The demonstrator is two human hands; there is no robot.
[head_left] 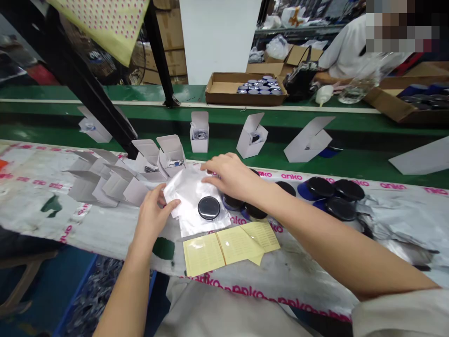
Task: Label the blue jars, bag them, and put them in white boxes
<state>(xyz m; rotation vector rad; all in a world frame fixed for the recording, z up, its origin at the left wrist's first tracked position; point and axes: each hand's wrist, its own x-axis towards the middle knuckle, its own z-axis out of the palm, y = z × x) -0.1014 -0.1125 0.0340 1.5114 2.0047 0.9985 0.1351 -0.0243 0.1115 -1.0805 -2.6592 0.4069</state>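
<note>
Left hand point(153, 223): fingers point(169, 202) pinch the edge of a clear plastic bag point(185, 196) on the table point(42, 187). Right hand point(229, 177): fingers open, flat on the bag's top edge, not gripping. Black round lid point(209, 208) lies on the bag, at the right hand's 7 o'clock; yellow leaflets point(229, 248) at the bag's 6 o'clock.

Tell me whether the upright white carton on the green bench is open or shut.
Open: the top flap of the upright white carton stands raised, and a shiny item shows in its mouth.
</note>
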